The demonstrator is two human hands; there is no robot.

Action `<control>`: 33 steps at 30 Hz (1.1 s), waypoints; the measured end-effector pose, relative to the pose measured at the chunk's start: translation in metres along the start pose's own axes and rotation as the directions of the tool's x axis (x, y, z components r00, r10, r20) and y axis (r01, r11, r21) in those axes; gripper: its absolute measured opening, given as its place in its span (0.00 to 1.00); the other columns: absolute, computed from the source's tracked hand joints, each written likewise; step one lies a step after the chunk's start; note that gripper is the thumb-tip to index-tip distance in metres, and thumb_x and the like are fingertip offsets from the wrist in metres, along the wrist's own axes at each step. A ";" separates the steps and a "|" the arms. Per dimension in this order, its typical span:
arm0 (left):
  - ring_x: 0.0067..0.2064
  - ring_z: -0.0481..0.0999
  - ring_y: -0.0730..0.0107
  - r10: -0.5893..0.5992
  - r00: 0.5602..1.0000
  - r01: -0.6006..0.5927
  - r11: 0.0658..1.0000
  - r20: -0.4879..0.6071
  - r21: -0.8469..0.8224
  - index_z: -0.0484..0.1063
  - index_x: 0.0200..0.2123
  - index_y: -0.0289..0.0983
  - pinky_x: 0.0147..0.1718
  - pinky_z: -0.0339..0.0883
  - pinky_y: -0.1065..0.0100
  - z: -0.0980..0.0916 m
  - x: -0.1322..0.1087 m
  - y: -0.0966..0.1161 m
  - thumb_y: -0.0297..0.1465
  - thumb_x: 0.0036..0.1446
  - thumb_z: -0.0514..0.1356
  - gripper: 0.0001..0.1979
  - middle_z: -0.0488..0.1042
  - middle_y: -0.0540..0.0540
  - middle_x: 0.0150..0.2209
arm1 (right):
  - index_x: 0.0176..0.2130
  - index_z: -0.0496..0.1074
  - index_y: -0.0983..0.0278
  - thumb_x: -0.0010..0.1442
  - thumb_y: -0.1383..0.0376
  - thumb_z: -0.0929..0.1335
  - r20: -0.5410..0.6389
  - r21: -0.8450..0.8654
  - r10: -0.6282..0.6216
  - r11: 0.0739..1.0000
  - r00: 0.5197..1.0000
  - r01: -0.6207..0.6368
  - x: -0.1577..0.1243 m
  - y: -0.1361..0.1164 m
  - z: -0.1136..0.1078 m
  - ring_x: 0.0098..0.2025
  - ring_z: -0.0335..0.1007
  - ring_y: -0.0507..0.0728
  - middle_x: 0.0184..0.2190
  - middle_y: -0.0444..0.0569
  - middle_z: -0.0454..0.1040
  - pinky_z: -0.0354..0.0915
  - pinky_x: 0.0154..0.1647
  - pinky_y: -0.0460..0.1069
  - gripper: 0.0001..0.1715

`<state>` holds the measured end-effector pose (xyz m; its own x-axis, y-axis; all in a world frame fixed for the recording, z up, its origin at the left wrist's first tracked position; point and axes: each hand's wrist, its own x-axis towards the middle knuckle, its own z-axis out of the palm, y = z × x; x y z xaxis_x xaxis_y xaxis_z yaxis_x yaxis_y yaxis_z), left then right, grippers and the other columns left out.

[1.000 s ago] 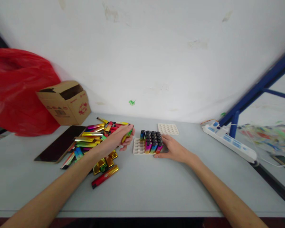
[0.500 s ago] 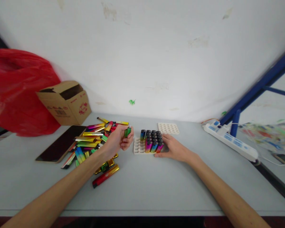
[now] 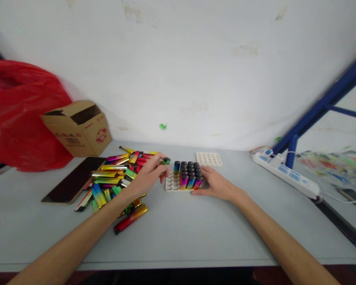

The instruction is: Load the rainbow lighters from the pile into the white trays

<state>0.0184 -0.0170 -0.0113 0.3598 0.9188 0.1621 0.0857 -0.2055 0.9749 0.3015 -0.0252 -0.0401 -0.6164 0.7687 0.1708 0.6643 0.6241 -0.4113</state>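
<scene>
Left grip (image 3: 148,176): closed around a green lighter with a black cap (image 3: 165,160). The fingertips pinch its body, and the capped end sticks out past them toward the right.
Held lighter: in the air, tilted nearly level, just above and left of the tray's bare near-left holes. It does not touch the tray.
Right grip (image 3: 216,185): open, holding nothing. The fingers are laid flat against the right side of the tray and the palm is low over the worktop.
Tray: a white plastic tray with round holes (image 3: 171,183) lies between the two grips. Its left part is bare.
Standing lighters: rainbow-coloured lighters with black caps (image 3: 188,175) stand upright in rows across the tray's middle and right.
Pile: loose gold, red and rainbow lighters (image 3: 114,174) lie heaped to the left of the left grip. One red and gold lighter (image 3: 130,219) lies nearer, apart from the heap.
Behind the tray: a second white holed tray (image 3: 208,159).
Worktop (image 3: 180,233): grey, and it also carries a dark flat phone (image 3: 74,180), an open brown cardboard box (image 3: 78,127), a red plastic bag (image 3: 17,114) and a white power strip (image 3: 284,174).
</scene>
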 end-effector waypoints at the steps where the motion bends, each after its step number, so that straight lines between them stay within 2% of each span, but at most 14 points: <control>1: 0.29 0.73 0.71 0.051 0.999 -0.050 0.997 -0.005 0.062 0.67 0.35 0.39 0.31 0.70 0.68 0.000 0.001 -0.003 0.32 0.59 0.60 0.05 0.73 0.52 0.28 | 0.49 0.72 0.65 0.59 0.43 0.75 -0.001 -0.001 -0.001 1.000 1.000 0.001 0.000 0.000 0.000 0.51 0.70 0.67 0.48 0.58 0.74 0.68 0.54 0.61 0.33; 5: 0.45 0.78 0.62 0.216 0.976 -0.208 0.949 -0.009 0.239 0.77 0.40 0.36 0.45 0.75 0.61 -0.004 0.003 -0.012 0.34 0.58 0.65 0.08 0.79 0.43 0.41 | 0.50 0.72 0.65 0.59 0.43 0.74 -0.009 0.003 -0.008 1.000 1.000 0.008 -0.001 0.000 0.001 0.52 0.70 0.67 0.50 0.59 0.74 0.67 0.55 0.61 0.34; 8: 0.50 0.78 0.59 0.265 0.964 -0.262 0.925 0.025 0.275 0.80 0.44 0.38 0.46 0.77 0.61 -0.006 0.002 -0.011 0.35 0.60 0.65 0.11 0.78 0.40 0.48 | 0.51 0.72 0.64 0.59 0.43 0.74 -0.008 0.012 -0.008 1.000 1.000 0.008 -0.001 0.000 0.001 0.52 0.69 0.67 0.50 0.58 0.74 0.67 0.55 0.61 0.33; 13: 0.46 0.79 0.59 0.248 0.966 -0.258 0.894 0.075 0.367 0.83 0.44 0.40 0.43 0.77 0.64 -0.006 -0.001 -0.004 0.35 0.61 0.65 0.11 0.81 0.40 0.45 | 0.51 0.72 0.65 0.59 0.43 0.74 -0.008 0.010 -0.008 1.000 1.000 0.008 0.000 0.000 0.001 0.52 0.69 0.68 0.50 0.58 0.74 0.67 0.55 0.61 0.34; 17: 0.45 0.80 0.59 0.230 0.969 -0.247 0.902 0.091 0.353 0.84 0.44 0.41 0.45 0.77 0.64 -0.003 -0.001 -0.003 0.35 0.60 0.66 0.10 0.82 0.41 0.45 | 0.50 0.73 0.65 0.58 0.43 0.75 -0.006 0.010 -0.010 1.000 1.000 0.010 0.000 0.001 0.000 0.50 0.70 0.67 0.47 0.57 0.74 0.68 0.53 0.61 0.33; 23: 0.47 0.79 0.56 0.173 0.980 -0.196 0.924 0.099 0.327 0.83 0.43 0.41 0.47 0.76 0.62 0.001 -0.001 -0.002 0.35 0.59 0.66 0.10 0.82 0.40 0.46 | 0.52 0.72 0.65 0.59 0.43 0.74 0.002 0.006 -0.008 1.000 1.000 0.008 0.000 0.001 0.001 0.52 0.69 0.67 0.50 0.58 0.74 0.67 0.55 0.61 0.34; 26: 0.47 0.80 0.55 0.149 0.987 -0.160 0.940 0.059 0.302 0.81 0.44 0.41 0.48 0.76 0.60 0.005 -0.001 -0.004 0.35 0.58 0.67 0.10 0.82 0.41 0.46 | 0.52 0.72 0.65 0.59 0.43 0.74 -0.001 0.003 -0.004 1.000 1.000 0.004 0.000 0.000 0.000 0.52 0.69 0.67 0.49 0.58 0.74 0.67 0.55 0.61 0.35; 29: 0.42 0.81 0.58 0.146 0.988 -0.126 0.946 -0.046 0.297 0.76 0.45 0.41 0.44 0.76 0.61 0.010 -0.001 -0.007 0.34 0.55 0.70 0.15 0.81 0.44 0.42 | 0.49 0.73 0.66 0.59 0.43 0.74 0.003 -0.007 0.001 1.000 1.000 -0.001 0.000 -0.001 0.000 0.50 0.69 0.66 0.47 0.57 0.74 0.67 0.53 0.60 0.33; 33: 0.38 0.80 0.61 0.216 0.972 -0.168 0.916 -0.094 0.364 0.71 0.45 0.42 0.41 0.74 0.64 0.005 0.001 -0.005 0.35 0.50 0.74 0.22 0.79 0.46 0.38 | 0.48 0.73 0.65 0.59 0.43 0.74 0.000 -0.006 0.001 1.000 1.000 -0.001 0.000 -0.001 -0.001 0.49 0.69 0.66 0.46 0.56 0.73 0.68 0.52 0.60 0.32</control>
<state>0.0233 -0.0174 -0.0167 0.2809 0.8803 0.3822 0.3558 -0.4654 0.8104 0.3012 -0.0258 -0.0391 -0.6160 0.7691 0.1702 0.6674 0.6244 -0.4059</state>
